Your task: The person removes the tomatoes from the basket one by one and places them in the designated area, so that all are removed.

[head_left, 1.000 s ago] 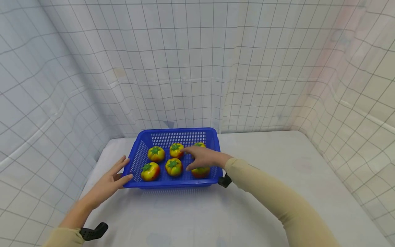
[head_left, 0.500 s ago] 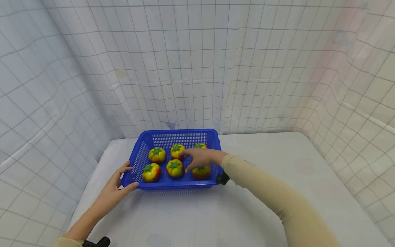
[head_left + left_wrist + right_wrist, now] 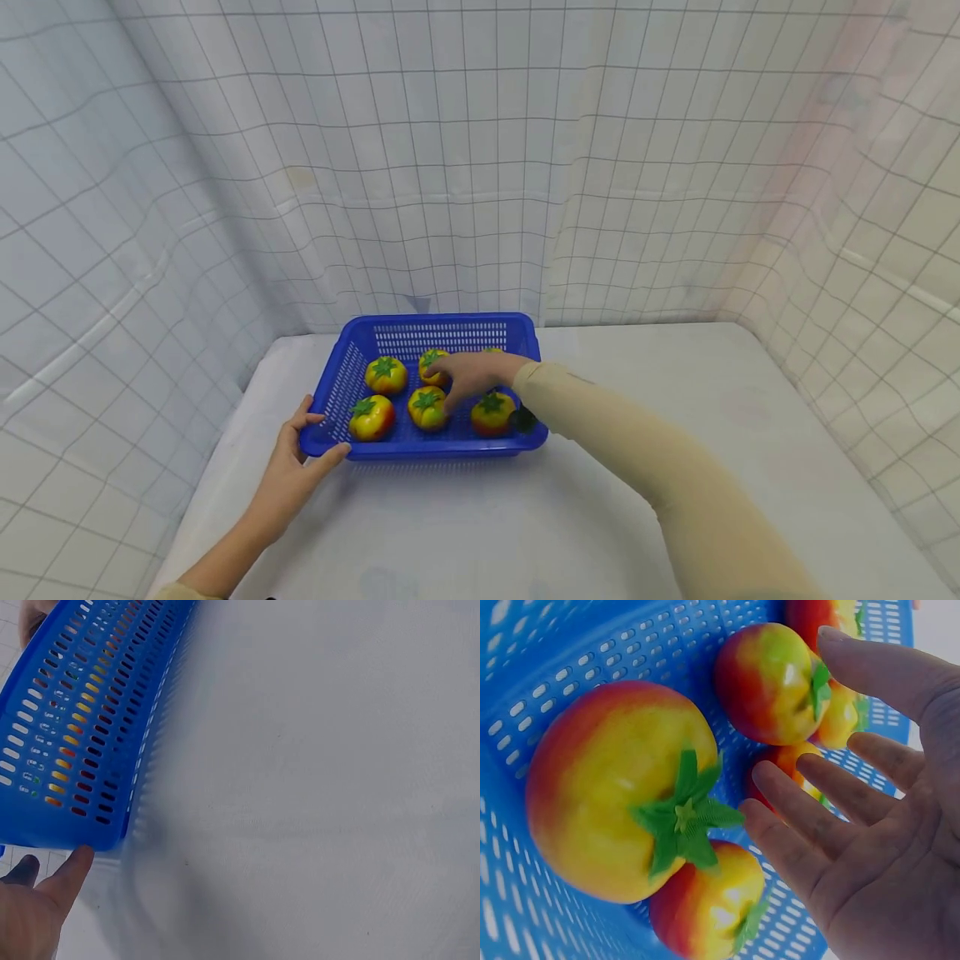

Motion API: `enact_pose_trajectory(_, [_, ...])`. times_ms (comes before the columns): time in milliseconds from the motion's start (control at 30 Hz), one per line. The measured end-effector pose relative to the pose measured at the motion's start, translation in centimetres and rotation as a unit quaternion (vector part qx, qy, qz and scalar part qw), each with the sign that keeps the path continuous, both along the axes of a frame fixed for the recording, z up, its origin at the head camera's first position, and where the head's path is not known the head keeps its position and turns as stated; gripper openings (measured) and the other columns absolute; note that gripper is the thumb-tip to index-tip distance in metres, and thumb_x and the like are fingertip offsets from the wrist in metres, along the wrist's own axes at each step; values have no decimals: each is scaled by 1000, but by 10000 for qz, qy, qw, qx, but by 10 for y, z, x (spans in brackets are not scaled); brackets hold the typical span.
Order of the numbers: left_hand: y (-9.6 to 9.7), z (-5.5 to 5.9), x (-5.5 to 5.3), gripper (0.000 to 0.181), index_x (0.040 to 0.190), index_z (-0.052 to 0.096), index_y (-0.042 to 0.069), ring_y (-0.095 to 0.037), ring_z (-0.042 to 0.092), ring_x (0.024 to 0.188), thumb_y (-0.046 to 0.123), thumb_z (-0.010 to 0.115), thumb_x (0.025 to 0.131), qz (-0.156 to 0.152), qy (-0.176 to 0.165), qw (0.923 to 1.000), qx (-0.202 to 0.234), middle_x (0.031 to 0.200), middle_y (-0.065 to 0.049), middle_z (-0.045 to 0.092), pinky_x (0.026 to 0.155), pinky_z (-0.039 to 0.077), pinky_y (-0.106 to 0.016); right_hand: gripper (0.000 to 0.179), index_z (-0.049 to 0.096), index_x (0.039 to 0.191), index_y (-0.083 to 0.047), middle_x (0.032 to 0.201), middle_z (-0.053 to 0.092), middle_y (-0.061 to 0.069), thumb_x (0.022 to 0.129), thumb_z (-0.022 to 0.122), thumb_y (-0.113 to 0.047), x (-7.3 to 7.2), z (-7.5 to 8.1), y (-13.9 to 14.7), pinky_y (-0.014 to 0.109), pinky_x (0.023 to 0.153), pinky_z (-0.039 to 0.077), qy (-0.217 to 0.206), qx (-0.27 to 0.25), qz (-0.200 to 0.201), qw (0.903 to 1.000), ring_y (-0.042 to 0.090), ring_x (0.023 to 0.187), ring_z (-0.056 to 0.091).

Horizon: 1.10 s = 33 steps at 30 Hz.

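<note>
Fruit (image 3: 425,409) could roll, we judge, if right hand (image 3: 474,375), fingers extended and empty, bumps it; left hand (image 3: 290,477), fingers loose, touches basket (image 3: 442,451).

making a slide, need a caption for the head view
Left hand at a corner of the blue basket, right hand over some of the six red-and-yellow fruits inside.
</note>
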<state>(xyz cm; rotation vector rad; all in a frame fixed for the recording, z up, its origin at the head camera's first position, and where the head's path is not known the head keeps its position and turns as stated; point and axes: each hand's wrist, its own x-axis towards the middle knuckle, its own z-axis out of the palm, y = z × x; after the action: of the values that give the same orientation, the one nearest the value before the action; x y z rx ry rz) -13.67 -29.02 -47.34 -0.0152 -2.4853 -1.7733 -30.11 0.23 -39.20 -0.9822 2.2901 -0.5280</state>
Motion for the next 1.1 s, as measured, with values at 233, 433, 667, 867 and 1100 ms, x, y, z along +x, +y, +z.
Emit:
enact_pose_trajectory(233, [4, -3, 1, 66, 145, 24, 4, -36, 2, 155, 17, 69, 100, 118, -44, 9999, 32, 172, -3, -4, 108, 22, -7, 71, 43, 154, -15, 151, 50, 6, 93, 78, -24, -3, -6, -9, 44, 114, 38, -125, 61, 66, 9999, 23, 135, 46])
enact_pose_trajectory(433, [6, -3, 2, 72, 150, 18, 9, -37, 2, 155, 26, 68, 101, 249, -430, 9988, 36, 171, -2, -10, 117, 20, -34, 73, 43, 154, -15, 150, 50, 5, 91, 79, -23, -4, -8, -14, 43, 114, 38, -113, 200, 93, 9997, 21, 132, 47])
enact_pose_trajectory(667, [12, -4, 5, 75, 152, 10, 15, -43, 14, 152, 27, 65, 103, 438, -786, 9939, 640, 169, -21, -6, 98, 42, -17, 69, 46, 152, -13, 146, 52, 4, 92, 79, -19, -4, -11, -18, 40, 113, 38, -176, 184, 196, 9995, 19, 129, 48])
enact_pose_trajectory(867, [17, -6, 6, 73, 152, 17, 11, -41, 9, 153, 24, 67, 101, 650, -405, 9955, 563, 171, -6, -13, 99, 40, -16, 65, 49, 148, -14, 139, 56, 1, 90, 80, -17, -3, -15, -22, 35, 110, 40, -164, 153, 183, 9996, 16, 123, 51])
enact_pose_trajectory(1100, [15, -12, 8, 56, 142, 35, 2, -38, 6, 155, 19, 68, 101, 618, 295, 9976, -79, 172, -1, -3, 114, 24, -37, 61, 52, 143, -15, 129, 58, -1, 90, 81, -14, -2, -15, -24, 34, 107, 43, -291, 109, 119, 9994, 15, 115, 53])
